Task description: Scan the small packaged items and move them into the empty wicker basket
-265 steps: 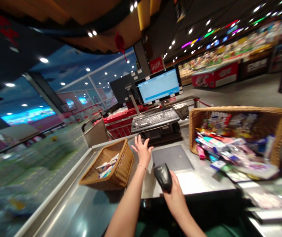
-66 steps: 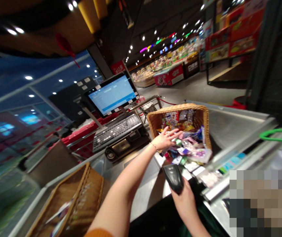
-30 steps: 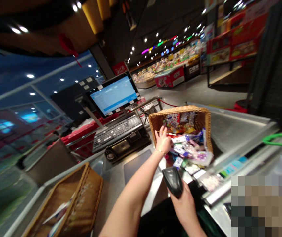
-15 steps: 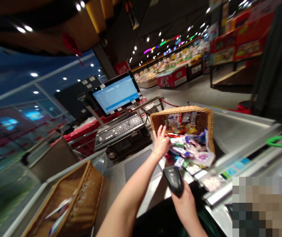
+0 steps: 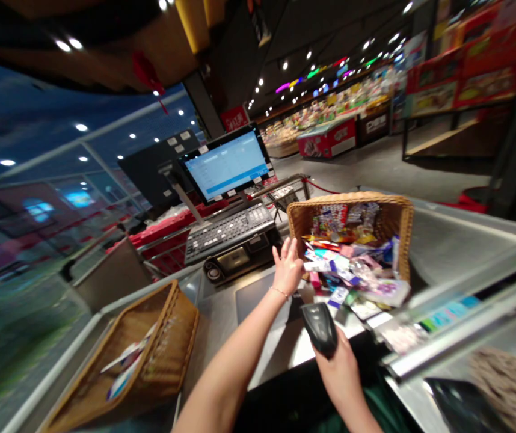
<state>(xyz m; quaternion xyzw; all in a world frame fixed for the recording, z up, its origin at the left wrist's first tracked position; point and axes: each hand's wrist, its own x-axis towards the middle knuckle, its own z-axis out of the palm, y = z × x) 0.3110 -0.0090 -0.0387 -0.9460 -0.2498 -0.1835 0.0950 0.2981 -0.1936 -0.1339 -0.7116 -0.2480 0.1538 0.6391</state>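
My left hand [image 5: 287, 267] is raised with its fingers spread, holding nothing, just in front of the tilted wicker basket [image 5: 352, 207]. That basket is heaped with colourful snack packets and flat packages, and some spill onto the steel counter [image 5: 258, 349]. My right hand [image 5: 337, 367] grips a black handheld barcode scanner [image 5: 320, 329] close to the counter's near edge, with the scanner's head pointing up and away from me. A smaller wicker basket [image 5: 150, 331] holding a few white packets sits to the left of my arms.
A checkout keyboard [image 5: 228, 231] and a monitor [image 5: 226, 165] stand beyond my left hand, with a grey scanning plate [image 5: 258, 294] in front of them. Red shopping baskets [image 5: 163, 231] lie behind the register. Store shelves and freezers fill the background.
My left hand has drawn back from the packets and its fingers have spread. The whole view has shifted slightly as my head turned. The right hand still holds the scanner.
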